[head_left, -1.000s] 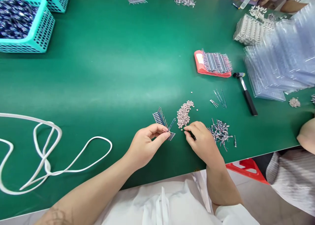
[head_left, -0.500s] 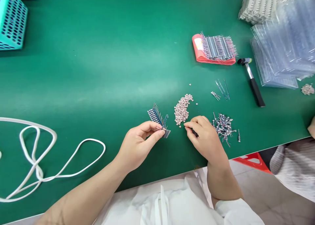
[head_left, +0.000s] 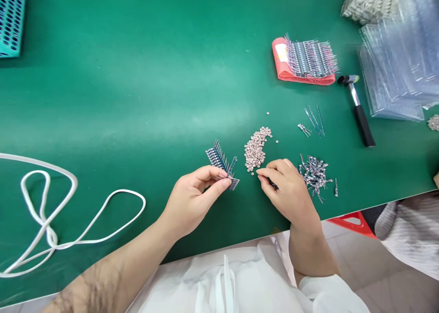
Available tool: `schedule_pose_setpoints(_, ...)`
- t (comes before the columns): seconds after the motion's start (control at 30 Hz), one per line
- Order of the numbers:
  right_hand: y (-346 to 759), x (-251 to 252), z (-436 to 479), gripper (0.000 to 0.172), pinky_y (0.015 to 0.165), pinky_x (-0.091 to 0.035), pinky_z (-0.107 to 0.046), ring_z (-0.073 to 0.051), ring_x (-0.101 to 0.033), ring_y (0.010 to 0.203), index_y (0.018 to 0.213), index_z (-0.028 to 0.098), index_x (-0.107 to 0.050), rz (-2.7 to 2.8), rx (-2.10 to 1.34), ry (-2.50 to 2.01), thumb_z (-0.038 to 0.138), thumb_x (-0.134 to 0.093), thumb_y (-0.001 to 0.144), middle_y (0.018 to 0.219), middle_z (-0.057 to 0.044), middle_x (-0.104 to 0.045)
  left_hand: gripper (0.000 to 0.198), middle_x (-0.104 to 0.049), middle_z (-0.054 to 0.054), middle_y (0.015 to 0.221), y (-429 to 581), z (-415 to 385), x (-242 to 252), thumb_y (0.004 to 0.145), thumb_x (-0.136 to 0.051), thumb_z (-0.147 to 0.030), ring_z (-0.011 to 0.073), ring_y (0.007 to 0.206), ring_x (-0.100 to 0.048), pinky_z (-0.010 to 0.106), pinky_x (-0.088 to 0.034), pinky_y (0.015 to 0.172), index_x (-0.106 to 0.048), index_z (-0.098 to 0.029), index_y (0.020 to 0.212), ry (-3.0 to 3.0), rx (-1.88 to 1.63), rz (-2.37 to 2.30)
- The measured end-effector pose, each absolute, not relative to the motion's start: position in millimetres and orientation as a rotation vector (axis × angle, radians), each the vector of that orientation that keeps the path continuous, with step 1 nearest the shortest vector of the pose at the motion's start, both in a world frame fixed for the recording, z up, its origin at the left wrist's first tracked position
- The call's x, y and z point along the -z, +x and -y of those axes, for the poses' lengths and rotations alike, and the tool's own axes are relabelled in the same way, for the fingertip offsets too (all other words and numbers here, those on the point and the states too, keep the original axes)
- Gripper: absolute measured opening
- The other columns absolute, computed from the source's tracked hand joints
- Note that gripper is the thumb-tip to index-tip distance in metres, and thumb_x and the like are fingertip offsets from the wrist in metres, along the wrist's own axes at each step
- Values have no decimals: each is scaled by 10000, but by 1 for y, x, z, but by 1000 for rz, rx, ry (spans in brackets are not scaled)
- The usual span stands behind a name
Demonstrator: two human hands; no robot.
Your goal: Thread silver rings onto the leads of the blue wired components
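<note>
Your left hand (head_left: 194,196) reaches in over the table's (head_left: 137,98) near edge, palm inward, fingers pointing right and away from you. Your right hand (head_left: 288,189) is back-up, wrist near that same edge, fingers bent and pointing left toward the other hand. Gap of bare surface between the two.

Around you: pile of small pale discs (head_left: 254,151) just beyond your right fingertips, a few loose ones at its fringe. Heap of metal pins (head_left: 313,173) right beside the back of your right hand, so that side is crowded. Past it, a few thin rods (head_left: 313,121), then a hammer (head_left: 358,112), handle toward the near edge. Farther out, a red pouch (head_left: 281,68) with rows of spiky strips (head_left: 310,59) on top. Clear plastic trays (head_left: 398,75) stacked toward the right end. White cord (head_left: 44,221) looped near the left end, teal basket (head_left: 10,25) farther out on that side.

Grip: left thumb and index closed on a blue comb-like strip (head_left: 216,156), which sits above the surface near the near edge, teeth up and angled. Right thumb and index tips drawn close together; can't tell if anything's pinched. Dark bit (head_left: 273,184) visible under the curled fingers.
</note>
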State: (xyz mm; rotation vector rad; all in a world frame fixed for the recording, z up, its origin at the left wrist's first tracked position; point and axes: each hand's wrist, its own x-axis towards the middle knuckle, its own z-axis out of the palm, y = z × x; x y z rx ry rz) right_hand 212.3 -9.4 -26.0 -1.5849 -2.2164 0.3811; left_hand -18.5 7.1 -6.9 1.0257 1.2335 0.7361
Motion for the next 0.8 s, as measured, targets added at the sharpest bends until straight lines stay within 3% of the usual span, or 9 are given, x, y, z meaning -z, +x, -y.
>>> schedule_pose_setpoints(0.8,206,29,5,156,702,-395,-371,-202,-553,819,908,220,-686,2410,-240,-1492,181,-548,969,861,-46,-677,155,-734,39,854,-20,-3,10,862,-690,-335,183,809,-703,280,-560,781,-701,-180,858,1083,-732,-1207)
